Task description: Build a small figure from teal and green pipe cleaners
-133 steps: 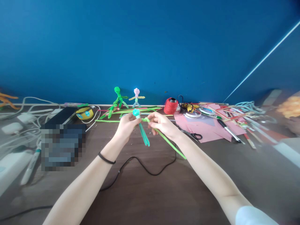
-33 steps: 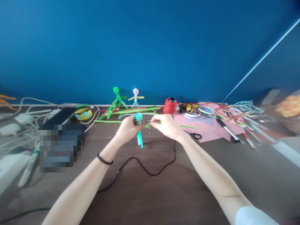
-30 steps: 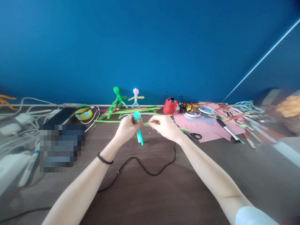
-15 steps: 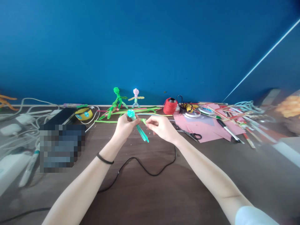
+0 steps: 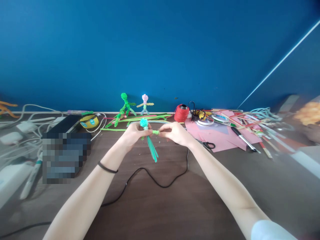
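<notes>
Between my hands is a pipe cleaner figure [image 5: 144, 123] with a round turquoise head and long turquoise strands hanging below. My left hand [image 5: 133, 135] is closed on its body, just under the head. A twisted yellow-green arm [image 5: 155, 132] sticks out from the figure to the right, and the fingertips of my right hand [image 5: 175, 133] pinch its outer end. Behind them, a green pipe cleaner figure [image 5: 126, 103] and a smaller pink-headed figure [image 5: 145, 103] stand against the blue wall. Loose green pipe cleaners [image 5: 152, 117] lie just beyond my hands.
To the right are a red thread spool [image 5: 181, 113], scissors [image 5: 207, 144], pink paper [image 5: 220, 141] and a black-and-white marker [image 5: 242, 139]. White cables [image 5: 32, 133] and a yellow roll [image 5: 89, 122] occupy the left. A black cable [image 5: 160, 185] crosses the table in front.
The turquoise strands have swung to hang more steeply, and the figure has shifted slightly right. The yellow-green arm now stretches level between both hands, showing more of its coils.
</notes>
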Demonstrator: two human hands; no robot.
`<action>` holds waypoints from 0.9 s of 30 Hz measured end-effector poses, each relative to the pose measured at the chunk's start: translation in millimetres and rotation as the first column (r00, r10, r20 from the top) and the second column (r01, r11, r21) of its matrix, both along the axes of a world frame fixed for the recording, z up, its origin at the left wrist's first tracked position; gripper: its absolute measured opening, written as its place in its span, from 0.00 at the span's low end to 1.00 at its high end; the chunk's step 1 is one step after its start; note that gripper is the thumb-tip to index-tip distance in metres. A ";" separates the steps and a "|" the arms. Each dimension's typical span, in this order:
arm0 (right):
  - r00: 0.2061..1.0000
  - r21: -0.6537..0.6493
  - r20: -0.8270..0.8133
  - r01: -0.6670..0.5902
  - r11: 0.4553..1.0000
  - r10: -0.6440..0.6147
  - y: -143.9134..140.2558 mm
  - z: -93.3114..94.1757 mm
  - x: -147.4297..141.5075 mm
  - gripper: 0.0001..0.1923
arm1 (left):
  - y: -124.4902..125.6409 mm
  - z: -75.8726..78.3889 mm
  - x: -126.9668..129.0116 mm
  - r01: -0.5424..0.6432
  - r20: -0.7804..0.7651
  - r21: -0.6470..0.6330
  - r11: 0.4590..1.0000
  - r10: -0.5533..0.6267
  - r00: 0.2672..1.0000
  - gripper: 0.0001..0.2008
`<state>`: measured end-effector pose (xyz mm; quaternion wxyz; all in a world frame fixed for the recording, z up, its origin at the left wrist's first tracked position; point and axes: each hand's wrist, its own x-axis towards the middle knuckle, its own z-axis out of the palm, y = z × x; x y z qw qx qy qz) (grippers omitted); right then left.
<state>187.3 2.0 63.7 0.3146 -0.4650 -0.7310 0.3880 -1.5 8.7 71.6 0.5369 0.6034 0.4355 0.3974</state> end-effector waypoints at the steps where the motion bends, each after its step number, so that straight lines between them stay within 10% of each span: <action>1: 1.000 -0.007 0.018 -0.002 1.000 0.002 -0.4 1.7 1.6 0.10 | 0.3 0.7 -1.1 0.015 -0.024 0.002 1.000 -0.015 1.000 0.10; 17: 0.977 0.320 0.167 0.074 0.944 -0.133 -10.1 9.4 -2.6 0.05 | -1.1 -4.3 4.1 0.023 -0.243 0.120 0.993 0.007 0.970 0.08; 27: 0.996 0.151 -0.038 0.082 0.985 -0.078 -16.0 11.2 -9.5 0.09 | -3.6 -8.1 10.5 -0.188 -0.101 0.152 0.970 0.204 0.974 0.07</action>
